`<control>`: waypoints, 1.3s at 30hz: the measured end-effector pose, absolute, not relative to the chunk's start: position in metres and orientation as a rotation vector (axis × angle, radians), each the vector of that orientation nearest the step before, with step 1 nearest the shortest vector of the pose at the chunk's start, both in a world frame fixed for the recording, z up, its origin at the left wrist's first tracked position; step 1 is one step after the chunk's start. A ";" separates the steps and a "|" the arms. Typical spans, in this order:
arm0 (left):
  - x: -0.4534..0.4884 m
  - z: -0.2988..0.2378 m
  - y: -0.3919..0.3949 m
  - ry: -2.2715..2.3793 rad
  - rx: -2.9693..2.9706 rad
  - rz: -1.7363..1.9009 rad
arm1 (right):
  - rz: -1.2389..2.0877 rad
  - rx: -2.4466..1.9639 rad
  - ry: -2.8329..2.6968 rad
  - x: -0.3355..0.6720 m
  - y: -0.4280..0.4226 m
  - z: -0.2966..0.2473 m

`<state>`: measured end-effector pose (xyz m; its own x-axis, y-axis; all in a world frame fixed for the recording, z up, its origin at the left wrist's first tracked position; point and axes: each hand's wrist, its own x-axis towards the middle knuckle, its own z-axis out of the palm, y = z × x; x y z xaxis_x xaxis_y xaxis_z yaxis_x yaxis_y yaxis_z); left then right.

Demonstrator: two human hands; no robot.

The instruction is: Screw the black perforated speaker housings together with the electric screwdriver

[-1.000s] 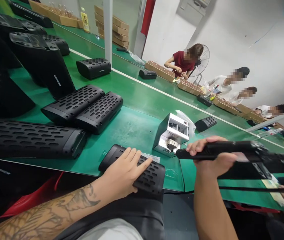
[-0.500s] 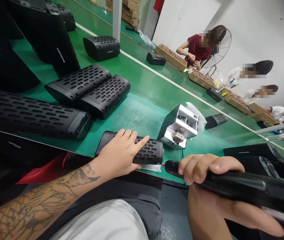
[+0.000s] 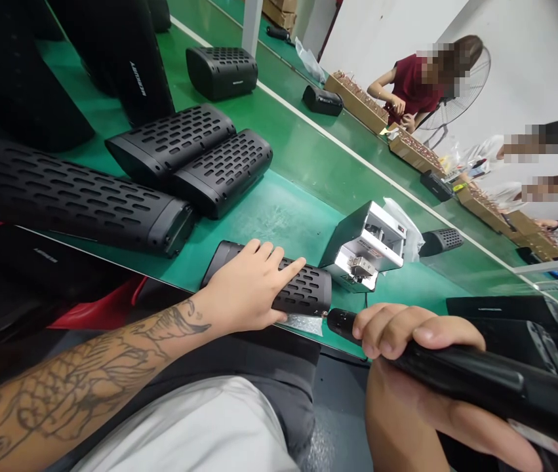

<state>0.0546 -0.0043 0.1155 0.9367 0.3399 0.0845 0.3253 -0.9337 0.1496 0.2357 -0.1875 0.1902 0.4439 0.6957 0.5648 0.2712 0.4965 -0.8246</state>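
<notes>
My left hand (image 3: 254, 282) lies over a slotted black casing (image 3: 312, 288) near the table's front edge, fingers spread across its top and thumb down its near side, holding it against the table. In my right hand (image 3: 416, 331) is a black electric screwdriver (image 3: 460, 367), with the fingers wrapped round its body. Its bit meets the lower right corner of the casing; whether a screw sits there is too small to tell. Bubble wrap (image 3: 305, 324) shows under the casing's near edge. Just behind the casing stands a silver-and-black screw feeder (image 3: 364, 249).
Two similar casings (image 3: 224, 170) lie at the left, beside a longer one (image 3: 77, 196). Tall black units (image 3: 116, 59) stand behind them. More black units (image 3: 505, 328) lie at the right. Across the green bench, a co-worker (image 3: 414, 85) handles parts by cardboard trays (image 3: 357, 101).
The view has shifted, so the bench scene sits a little farther right. The screwdriver's bit has come closer to the casing's corner. My left hand keeps its place on the casing.
</notes>
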 end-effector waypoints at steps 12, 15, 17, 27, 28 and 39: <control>0.053 0.118 -0.008 0.502 3.019 0.133 | 0.495 -1.006 -1.102 0.250 -0.176 0.198; 0.053 0.118 -0.009 0.509 3.018 0.117 | 0.515 -1.035 -1.108 0.248 -0.178 0.202; 0.053 0.118 -0.008 0.510 3.016 0.119 | 0.499 -1.050 -1.085 0.247 -0.178 0.204; 0.053 0.118 -0.009 0.503 3.020 0.132 | 0.505 -1.033 -1.078 0.245 -0.172 0.204; 0.053 0.118 -0.009 0.501 3.022 0.130 | 0.509 -1.030 -1.082 0.244 -0.170 0.205; 0.050 0.117 -0.014 0.472 3.027 0.168 | 0.682 -0.915 -1.117 0.244 -0.149 0.193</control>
